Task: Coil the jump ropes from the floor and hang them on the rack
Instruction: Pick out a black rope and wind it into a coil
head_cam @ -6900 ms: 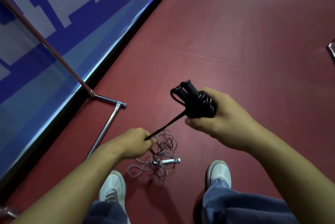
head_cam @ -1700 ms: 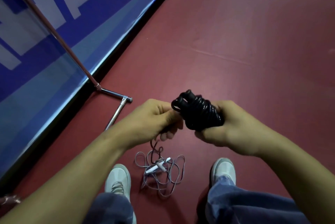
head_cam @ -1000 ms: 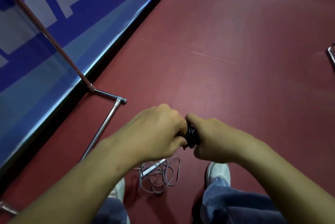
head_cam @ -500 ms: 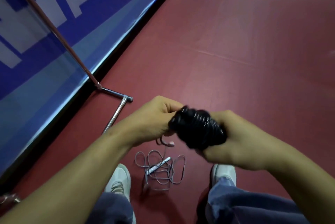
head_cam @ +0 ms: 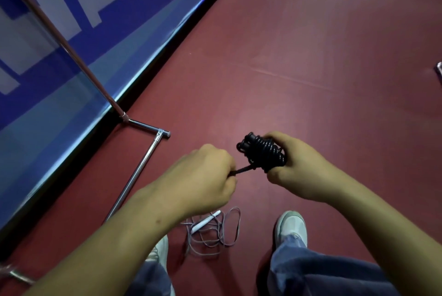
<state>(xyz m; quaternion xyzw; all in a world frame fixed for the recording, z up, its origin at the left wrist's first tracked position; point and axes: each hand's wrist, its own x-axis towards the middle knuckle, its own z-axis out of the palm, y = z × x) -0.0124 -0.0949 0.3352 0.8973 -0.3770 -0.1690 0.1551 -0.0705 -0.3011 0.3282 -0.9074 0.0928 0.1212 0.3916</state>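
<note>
I clamp the coil (head_cam: 265, 155) in my right hand (head_cam: 303, 171), my left hand (head_cam: 201, 176) pinching its tail (head_cam: 242, 171); slack there could unwind it.

— The black rope (head_cam: 263, 155)?
— Wound in a tight bundle, tail taut toward 8 o'clock.
— The grey rope (head_cam: 212, 231)?
— Loose tangle on the floor (head_cam: 311, 56), at 6 o'clock; rack (head_cam: 134, 176) at 9.

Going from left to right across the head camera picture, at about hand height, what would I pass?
Blue banner → metal rack bar → left hand → black jump rope → right hand.
</note>
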